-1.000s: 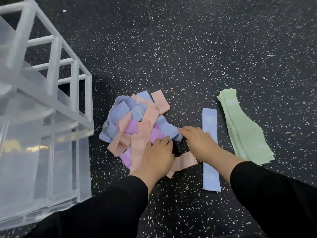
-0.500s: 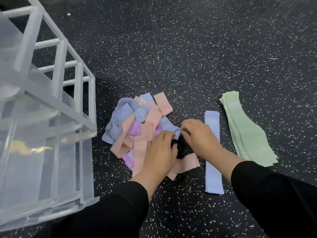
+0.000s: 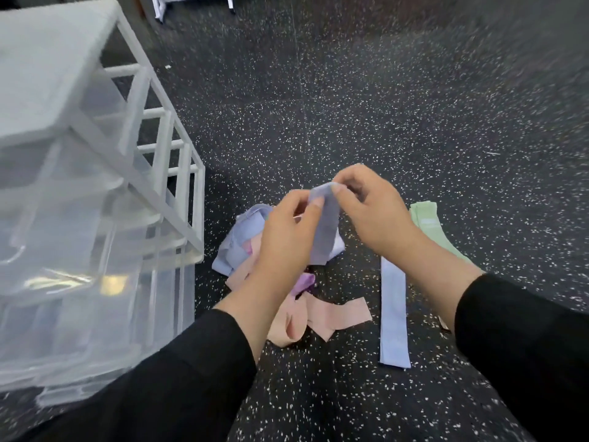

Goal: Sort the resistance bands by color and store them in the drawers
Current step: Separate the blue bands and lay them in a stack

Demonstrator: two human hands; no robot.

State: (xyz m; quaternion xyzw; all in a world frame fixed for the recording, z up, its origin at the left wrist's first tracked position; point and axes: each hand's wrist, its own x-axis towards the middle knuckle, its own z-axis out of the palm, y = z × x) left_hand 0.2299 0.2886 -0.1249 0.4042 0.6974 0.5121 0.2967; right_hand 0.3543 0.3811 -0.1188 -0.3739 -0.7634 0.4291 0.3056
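both hands, left (image 3: 287,231) and right (image 3: 373,215), pinch a blue band (image 3: 325,224) above the mixed heap (image 3: 255,250); green stack (image 3: 428,223) and one blue strip (image 3: 393,314) are sorted, drawers (image 3: 79,218) seemingly unfilled.

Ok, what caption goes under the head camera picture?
Both hands, left hand and right hand, lift a blue band above the mixed pile.

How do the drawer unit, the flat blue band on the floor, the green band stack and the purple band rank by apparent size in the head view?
1. Drawer unit, though nearness inflates it.
2. Flat blue band.
3. Green band stack, partly hidden by the right hand, so 2 and 3 are unsure.
4. Purple band, mostly buried.
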